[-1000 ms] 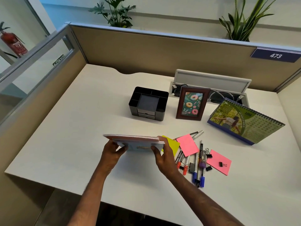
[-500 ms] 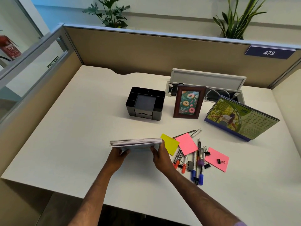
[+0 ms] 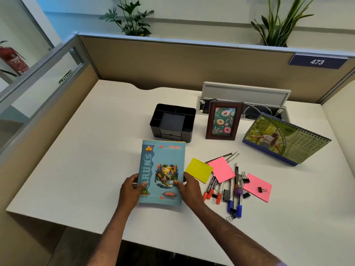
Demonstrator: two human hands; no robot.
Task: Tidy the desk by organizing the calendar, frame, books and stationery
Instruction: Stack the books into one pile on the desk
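blue notebook (image 3: pixel 162 170) cover: "ARUN'S", "NEW", "65" | plaque (image 3: pixel 318 61) on partition, 1 o'clock: "473" | red markers (image 3: pixel 211 190): "camlin" | calendar (image 3: pixel 284 140) text unreadable

Two potted plants (image 3: pixel 128 18) top the partition (image 3: pixel 172 60) (plate (image 3: pixel 318 61) reads 473).

I have one view only, from the head camera, looking forward and steeply down over the near edge of the white rectangular tabletop (image 3: pixel 80 150). It sits close above my hands, wide-angled, taking in the whole surface up to the tan fabric partition wall (image 3: pixel 192 66) and the green potted plants (image 3: pixel 130 20) behind.
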